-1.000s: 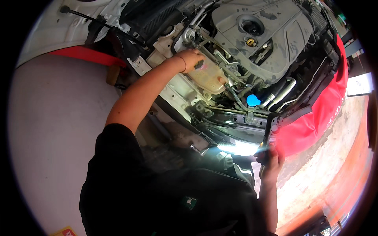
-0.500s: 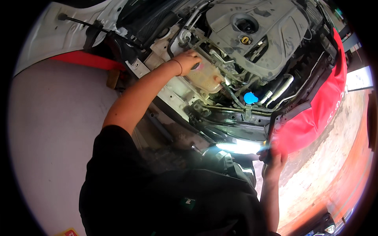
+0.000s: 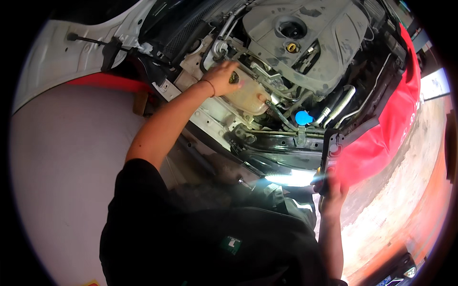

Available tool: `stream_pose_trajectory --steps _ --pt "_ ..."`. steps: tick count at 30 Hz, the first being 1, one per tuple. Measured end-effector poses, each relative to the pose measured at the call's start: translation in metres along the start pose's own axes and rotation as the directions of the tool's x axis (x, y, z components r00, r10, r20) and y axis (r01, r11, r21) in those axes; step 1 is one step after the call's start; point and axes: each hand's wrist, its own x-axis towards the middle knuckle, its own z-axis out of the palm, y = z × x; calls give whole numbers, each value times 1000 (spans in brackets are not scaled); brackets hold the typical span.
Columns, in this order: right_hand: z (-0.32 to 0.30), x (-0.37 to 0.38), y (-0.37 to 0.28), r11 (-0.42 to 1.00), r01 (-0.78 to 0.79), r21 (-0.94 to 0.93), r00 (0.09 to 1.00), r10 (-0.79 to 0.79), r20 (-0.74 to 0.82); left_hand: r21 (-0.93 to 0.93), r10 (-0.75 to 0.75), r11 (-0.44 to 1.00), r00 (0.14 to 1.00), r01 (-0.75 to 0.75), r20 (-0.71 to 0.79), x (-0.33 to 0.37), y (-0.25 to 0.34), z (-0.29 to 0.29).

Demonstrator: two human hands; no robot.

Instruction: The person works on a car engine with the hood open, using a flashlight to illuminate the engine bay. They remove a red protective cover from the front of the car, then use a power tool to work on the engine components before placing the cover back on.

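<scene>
Left hand [image 3: 223, 76] rests on a translucent, cream plastic reservoir [image 3: 248, 95], smooth and slightly glossy. Right hand [image 3: 332, 188] grips a black work light [image 3: 330, 159], matt plastic by the look of it. The engine cover [image 3: 310, 43] is dull grey plastic, dusty. Red cloth fender cover [image 3: 381, 138] looks soft and matt; blue cap [image 3: 303, 117] is shiny plastic.

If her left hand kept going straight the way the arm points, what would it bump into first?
Probably the cap of the pale plastic tank: the left hand already rests on that tank, fingers at the cap. Beyond lies the grey engine cover, though depth is hard to judge.
</scene>
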Motion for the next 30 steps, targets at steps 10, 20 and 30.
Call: stream_pose_trajectory --steps 10,20,30 --pt "-5 3 -9 999 -22 39 1000 22 9 81 161 982 980 -171 121 1 -19 6" --pt "-5 8 -19 1000 -4 24 1000 4 13 254 300 899 924 -357 237 0 -37 12" --pt "-12 6 -27 999 -25 28 1000 25 -5 348 351 859 927 -375 132 12 -39 15"
